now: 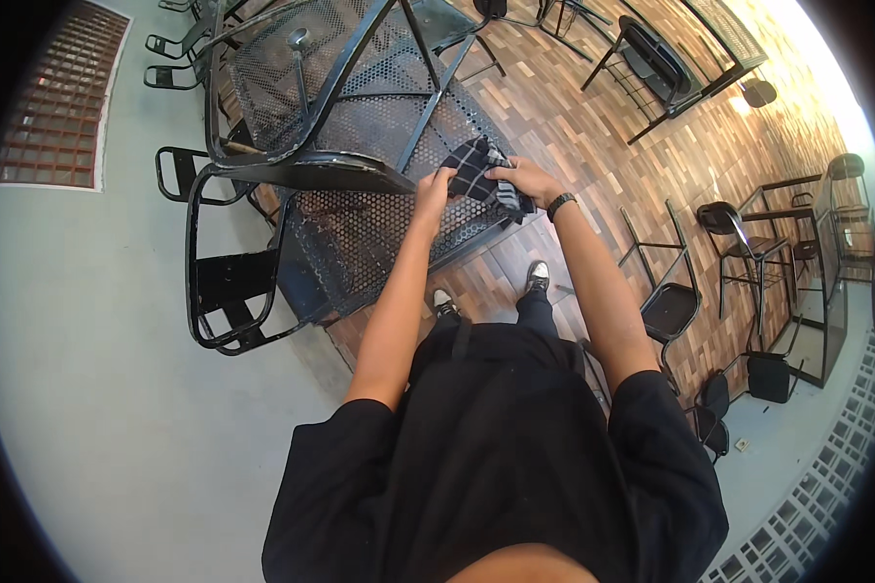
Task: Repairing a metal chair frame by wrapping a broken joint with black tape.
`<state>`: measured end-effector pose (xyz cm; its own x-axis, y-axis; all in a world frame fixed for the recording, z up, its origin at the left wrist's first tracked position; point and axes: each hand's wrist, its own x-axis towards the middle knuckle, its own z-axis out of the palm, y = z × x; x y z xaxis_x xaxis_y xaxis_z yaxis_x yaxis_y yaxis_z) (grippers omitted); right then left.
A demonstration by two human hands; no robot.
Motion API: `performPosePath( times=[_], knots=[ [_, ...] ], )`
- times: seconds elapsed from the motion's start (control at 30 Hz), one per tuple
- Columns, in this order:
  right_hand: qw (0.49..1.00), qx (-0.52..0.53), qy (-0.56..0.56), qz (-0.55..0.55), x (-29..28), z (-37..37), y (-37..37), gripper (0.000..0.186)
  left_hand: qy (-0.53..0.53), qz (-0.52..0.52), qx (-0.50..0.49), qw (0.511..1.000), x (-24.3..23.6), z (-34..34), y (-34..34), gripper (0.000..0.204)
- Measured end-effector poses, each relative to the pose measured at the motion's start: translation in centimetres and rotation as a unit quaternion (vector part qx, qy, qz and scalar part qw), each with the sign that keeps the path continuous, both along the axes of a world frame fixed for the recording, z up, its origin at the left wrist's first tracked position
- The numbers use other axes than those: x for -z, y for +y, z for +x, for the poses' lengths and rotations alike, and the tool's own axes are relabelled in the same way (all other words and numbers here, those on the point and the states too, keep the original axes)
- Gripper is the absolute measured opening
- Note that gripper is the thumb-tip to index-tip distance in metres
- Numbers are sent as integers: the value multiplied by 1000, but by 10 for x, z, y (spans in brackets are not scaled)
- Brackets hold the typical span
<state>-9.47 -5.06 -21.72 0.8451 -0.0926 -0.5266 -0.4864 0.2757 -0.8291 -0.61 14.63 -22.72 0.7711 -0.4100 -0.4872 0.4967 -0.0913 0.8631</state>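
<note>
A dark checked cloth (473,173) with thin pale lines is stretched and bunched between my two hands, a striped grey fold hanging at its right end. My left hand (435,192) pinches its left edge, close to the end of a black chair seat (335,175). My right hand (529,180), with a black watch on the wrist, grips the upper right part, thumb on top. Both hands are over the near right side of a black perforated metal table (360,238). The chair lies tipped on that table, its frame rising past my left hand.
A black chair back (235,291) juts out at the table's left. Right of me, another chair (671,306) lies tipped on the wood-patterned floor (564,126). Further right are a chair (744,238) and more furniture. A pale wall (87,321) runs along the left.
</note>
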Motion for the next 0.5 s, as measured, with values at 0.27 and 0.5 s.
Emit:
performPosePath(
  times=[0.27, 0.5],
  knots=[
    [997, -43, -44, 42, -17, -6, -93, 41, -40, 47, 113, 992, -46, 9, -82, 50],
    [984, -2, -133, -122, -21, 15, -151, 33, -50, -84, -21, 995, -64, 21, -118, 30]
  ],
)
